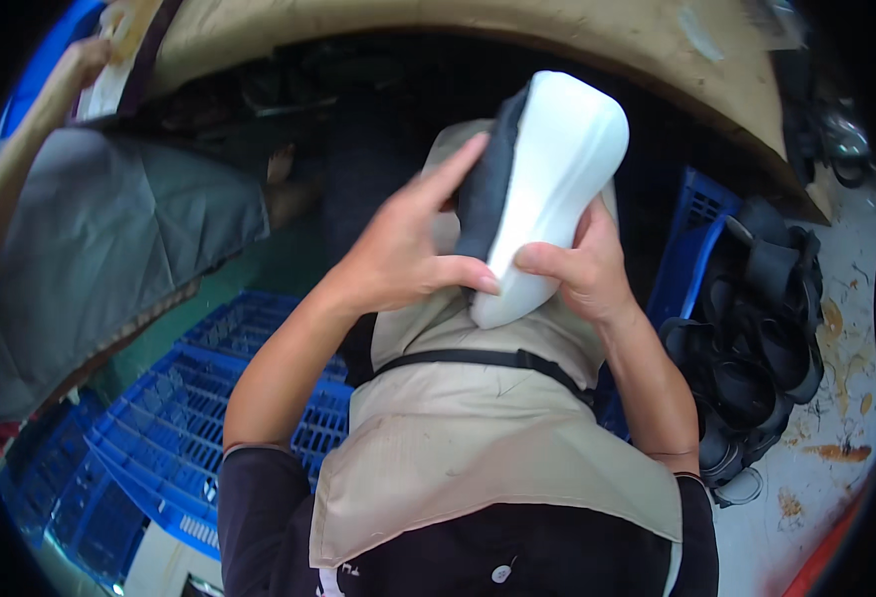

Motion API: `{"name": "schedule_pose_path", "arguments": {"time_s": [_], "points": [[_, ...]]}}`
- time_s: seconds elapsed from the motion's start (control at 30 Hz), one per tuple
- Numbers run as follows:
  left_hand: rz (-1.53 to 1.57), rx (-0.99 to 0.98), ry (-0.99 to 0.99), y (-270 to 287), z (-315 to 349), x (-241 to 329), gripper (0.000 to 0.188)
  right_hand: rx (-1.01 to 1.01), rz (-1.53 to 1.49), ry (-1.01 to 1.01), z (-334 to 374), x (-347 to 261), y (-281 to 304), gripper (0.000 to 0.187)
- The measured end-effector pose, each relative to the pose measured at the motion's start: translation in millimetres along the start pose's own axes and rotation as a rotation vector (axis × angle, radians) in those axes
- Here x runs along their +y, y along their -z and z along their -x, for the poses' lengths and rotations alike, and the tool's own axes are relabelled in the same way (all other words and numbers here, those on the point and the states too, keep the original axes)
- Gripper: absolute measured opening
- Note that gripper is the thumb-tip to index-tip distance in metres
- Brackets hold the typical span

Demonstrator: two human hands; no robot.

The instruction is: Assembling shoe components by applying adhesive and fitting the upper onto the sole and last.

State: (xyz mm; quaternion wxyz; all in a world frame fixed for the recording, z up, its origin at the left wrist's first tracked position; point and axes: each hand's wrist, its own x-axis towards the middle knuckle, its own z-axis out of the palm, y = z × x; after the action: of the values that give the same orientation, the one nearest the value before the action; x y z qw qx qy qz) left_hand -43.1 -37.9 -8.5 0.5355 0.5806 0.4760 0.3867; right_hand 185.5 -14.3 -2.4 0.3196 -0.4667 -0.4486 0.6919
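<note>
While the shoe [555, 184] sat tilted between your two hands over the apron [497, 438], nothing else clearly carried it; its broad end pointed up toward the near edge of the worktop [438, 18], its narrow end down toward your waist. Whether that low end touched the apron, couldn't tell.

Handling, best guess: light for its bulk, sole springy and foam-like but stiff enough to keep its shape, upper softer and likely to give under a squeeze. Not fragile, though the pale face probably marked easily. Smooth sole, so maybe a bit slippery under dry thumbs. Good hold: both side edges at the narrower middle, with fingers behind for support; you were better off not pinching the upper alone.

Your left hand [393, 254] was spread wide, index finger stretched up along the upper, thumb on the sole's lower left edge. Your right hand [592, 267] pinched the opposite side, thumb pressed on the sole, other fingers curled round the edge, partly hidden.

Looks: plain white sole [567, 139] facing you, rounded at the broad end, faint lengthwise ridge, waisted middle; dark grey upper [487, 189] showing along the left side only.
</note>
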Motion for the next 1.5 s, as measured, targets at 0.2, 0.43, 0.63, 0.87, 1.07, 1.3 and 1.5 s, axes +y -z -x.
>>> {"name": "schedule_pose_path", "arguments": {"time_s": [0.2, 0.43, 0.63, 0.87, 1.07, 1.3, 1.5], "points": [[-0.474, 0.294, -0.166, -24.2, -33.7, 50.5, 0.093, 0.041, -0.172, 0.293, -10.9, -37.3, -40.2, 0.093], [-0.749, 0.602, 0.013, -29.1, -46.5, 48.3, 0.074, -0.082, 0.061, 0.312, -27.7, -36.6, -60.0, 0.097], [0.068, 0.396, 0.240, 12.7, -21.0, 18.2, 0.064, 0.239, 0.371, 0.501, -6.0, -41.2, -4.0, 0.037], [0.115, 0.397, 0.260, -19.4, -13.0, -20.6, 0.064, 0.111, -0.221, 0.036, -35.3, 15.2, -29.3, 0.032], [0.120, 0.359, 0.314, -17.7, -10.4, -37.3, 0.067, 0.031, -0.607, -0.007, -43.4, 44.3, -28.8, 0.032], [0.138, 0.353, 0.338, -20.4, -5.1, -47.1, 0.066, -0.001, -0.323, 0.016, -48.5, 41.2, -15.8, 0.020], [0.032, 0.428, 0.306, -33.0, -3.0, -45.9, 0.064, 0.051, -0.192, 0.049, -45.5, 47.1, -27.2, 0.025]]}}
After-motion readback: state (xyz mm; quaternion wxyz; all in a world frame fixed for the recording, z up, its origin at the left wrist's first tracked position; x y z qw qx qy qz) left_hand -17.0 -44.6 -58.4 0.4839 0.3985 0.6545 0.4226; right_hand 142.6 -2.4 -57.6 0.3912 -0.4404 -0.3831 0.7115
